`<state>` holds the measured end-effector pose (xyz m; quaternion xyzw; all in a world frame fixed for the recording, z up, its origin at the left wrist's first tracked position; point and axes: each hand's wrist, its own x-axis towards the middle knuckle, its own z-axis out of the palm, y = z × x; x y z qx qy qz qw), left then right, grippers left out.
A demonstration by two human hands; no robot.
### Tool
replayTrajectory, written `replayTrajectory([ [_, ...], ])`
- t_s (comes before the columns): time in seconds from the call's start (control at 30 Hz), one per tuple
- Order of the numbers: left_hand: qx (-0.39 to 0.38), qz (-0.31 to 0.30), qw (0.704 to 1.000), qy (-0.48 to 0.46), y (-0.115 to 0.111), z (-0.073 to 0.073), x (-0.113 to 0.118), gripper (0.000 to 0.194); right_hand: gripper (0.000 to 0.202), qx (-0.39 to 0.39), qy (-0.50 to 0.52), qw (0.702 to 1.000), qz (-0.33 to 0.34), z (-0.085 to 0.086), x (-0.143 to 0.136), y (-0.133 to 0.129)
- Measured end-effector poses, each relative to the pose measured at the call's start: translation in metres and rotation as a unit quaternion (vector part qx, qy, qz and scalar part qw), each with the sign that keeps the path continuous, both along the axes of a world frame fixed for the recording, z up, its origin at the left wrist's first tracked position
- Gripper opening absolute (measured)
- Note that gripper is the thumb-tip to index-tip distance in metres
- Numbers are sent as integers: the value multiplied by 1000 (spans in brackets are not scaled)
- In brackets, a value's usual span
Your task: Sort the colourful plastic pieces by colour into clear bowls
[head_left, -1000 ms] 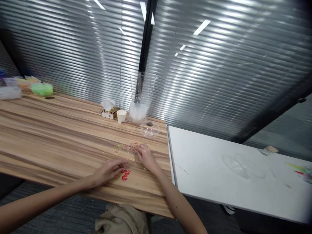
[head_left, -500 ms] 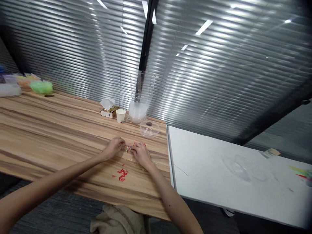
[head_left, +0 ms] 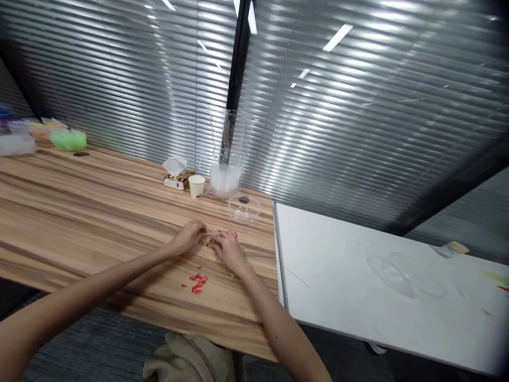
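Head view: nearest the person, small shiny red pieces (head_left: 198,284) lie loose on the brown striped wooden table (head_left: 99,212). Beyond, I see the left hand (head_left: 190,236) curled beside the bent right hand (head_left: 229,250) at small multicoloured pieces (head_left: 209,242); whether either grips any, I cannot tell. Behind stands a clear round plastic bowl (head_left: 243,214).

Legible text: none. Paper cup (head_left: 196,188): small red-and-green mark near base, too small to read. Tissue box (head_left: 177,181): dark marking on white side, gold-and-dark printing above; no letters or numbers resolvable on either
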<state>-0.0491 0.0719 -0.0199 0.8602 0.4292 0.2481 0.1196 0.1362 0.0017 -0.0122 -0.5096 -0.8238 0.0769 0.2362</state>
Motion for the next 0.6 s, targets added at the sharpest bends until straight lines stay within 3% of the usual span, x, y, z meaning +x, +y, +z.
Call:
replayTrajectory([
  [0.17,-3,-6,1000,-22,-4,4,-2,13,15,6,6,1000,3,-3,0,1],
  [0.3,-22,-63,997,-25,-15,7,1,15,16,10,6,1000,14,-3,-1,2],
  [0.43,-32,-122,992,-8,-24,10,3,17,13,2,-7,1000,4,2,-1,0],
  [0.6,-3,-117,991,71,-23,14,1,21,12,-7,-4,1000,0,5,1,-1],
])
